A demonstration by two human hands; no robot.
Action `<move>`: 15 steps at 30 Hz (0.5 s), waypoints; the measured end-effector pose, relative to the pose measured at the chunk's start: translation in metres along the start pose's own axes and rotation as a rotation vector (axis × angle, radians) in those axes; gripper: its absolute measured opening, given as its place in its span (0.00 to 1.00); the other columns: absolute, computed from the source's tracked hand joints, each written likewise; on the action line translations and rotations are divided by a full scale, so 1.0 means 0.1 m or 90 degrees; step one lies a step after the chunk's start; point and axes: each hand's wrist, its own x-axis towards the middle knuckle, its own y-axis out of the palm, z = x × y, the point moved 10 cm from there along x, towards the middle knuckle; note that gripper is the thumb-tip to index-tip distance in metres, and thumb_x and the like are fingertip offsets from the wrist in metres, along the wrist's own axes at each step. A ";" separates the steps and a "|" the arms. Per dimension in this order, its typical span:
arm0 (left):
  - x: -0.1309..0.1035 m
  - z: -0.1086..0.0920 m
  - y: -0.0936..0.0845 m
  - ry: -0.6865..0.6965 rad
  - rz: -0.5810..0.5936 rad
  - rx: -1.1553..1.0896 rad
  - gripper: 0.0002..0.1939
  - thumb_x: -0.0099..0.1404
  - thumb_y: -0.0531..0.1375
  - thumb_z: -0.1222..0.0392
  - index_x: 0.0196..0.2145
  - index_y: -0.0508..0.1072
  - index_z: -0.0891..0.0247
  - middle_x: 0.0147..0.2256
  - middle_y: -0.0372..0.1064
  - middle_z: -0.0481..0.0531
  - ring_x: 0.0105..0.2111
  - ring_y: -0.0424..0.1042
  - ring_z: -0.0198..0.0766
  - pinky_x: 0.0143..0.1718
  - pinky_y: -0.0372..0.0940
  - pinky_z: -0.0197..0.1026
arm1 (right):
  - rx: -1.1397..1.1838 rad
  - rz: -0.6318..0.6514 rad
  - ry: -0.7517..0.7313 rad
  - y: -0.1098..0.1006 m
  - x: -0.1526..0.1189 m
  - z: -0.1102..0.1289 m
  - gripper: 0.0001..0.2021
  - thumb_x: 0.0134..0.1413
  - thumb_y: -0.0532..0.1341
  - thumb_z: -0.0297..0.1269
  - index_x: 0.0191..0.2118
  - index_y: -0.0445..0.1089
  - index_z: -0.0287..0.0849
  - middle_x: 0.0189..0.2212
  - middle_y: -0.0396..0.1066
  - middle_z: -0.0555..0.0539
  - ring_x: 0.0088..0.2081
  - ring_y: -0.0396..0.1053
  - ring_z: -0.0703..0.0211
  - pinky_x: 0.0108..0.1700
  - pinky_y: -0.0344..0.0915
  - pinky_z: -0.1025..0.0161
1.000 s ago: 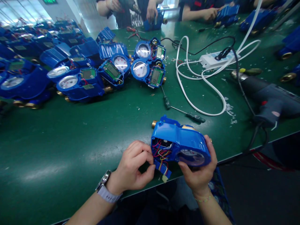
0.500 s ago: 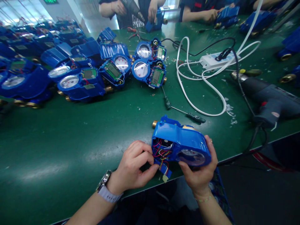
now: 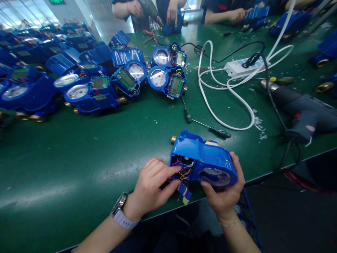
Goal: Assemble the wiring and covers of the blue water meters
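Observation:
A blue meter housing (image 3: pixel 213 156) is tilted on its side near the table's front edge, its round clear dial facing me. My right hand (image 3: pixel 228 196) grips its rounded right end, thumb below the dial. At the open left compartment, coloured wires (image 3: pixel 186 172) show. My left hand (image 3: pixel 155 184) has its index fingertip among these wires and its thumb just below, by the opening; whether a wire is pinched between them is too small to tell. A small blue board (image 3: pixel 184 192) with a pale connector hangs on wires beneath the compartment.
Several blue meters (image 3: pixel 92 93) crowd the left and back of the green table (image 3: pixel 86 151). Two screwdrivers (image 3: pixel 219 132) lie behind the housing. A white power strip (image 3: pixel 244 66), looping cable and heat gun (image 3: pixel 302 109) are at right. Other people's hands (image 3: pixel 172 12) work opposite.
My left index finger has stretched out and moved up and right into the compartment's wires. The left thumb shifted slightly up. The hanging board moved slightly left. My right hand stays on the housing.

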 end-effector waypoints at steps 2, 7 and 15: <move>0.01 -0.01 0.00 0.003 -0.002 -0.002 0.08 0.66 0.62 0.64 0.44 0.73 0.62 0.28 0.72 0.48 0.29 0.68 0.38 0.39 0.66 0.46 | -0.004 0.000 0.002 0.00 0.00 0.00 0.49 0.47 0.72 0.46 0.70 0.49 0.39 0.65 0.54 0.32 0.65 0.53 0.33 0.63 0.46 0.28; 0.01 -0.04 -0.03 0.015 -0.023 -0.007 0.06 0.66 0.62 0.66 0.40 0.77 0.60 0.26 0.68 0.47 0.28 0.66 0.36 0.40 0.67 0.45 | -0.013 0.001 -0.006 0.01 0.02 0.01 0.49 0.47 0.71 0.45 0.70 0.48 0.39 0.65 0.55 0.32 0.65 0.54 0.32 0.63 0.48 0.26; 0.01 -0.07 -0.05 0.040 -0.029 -0.008 0.06 0.65 0.62 0.68 0.38 0.78 0.61 0.27 0.67 0.48 0.28 0.66 0.35 0.40 0.68 0.46 | -0.011 0.000 -0.005 0.01 0.02 0.01 0.49 0.48 0.72 0.46 0.70 0.48 0.39 0.65 0.54 0.32 0.65 0.54 0.33 0.63 0.49 0.29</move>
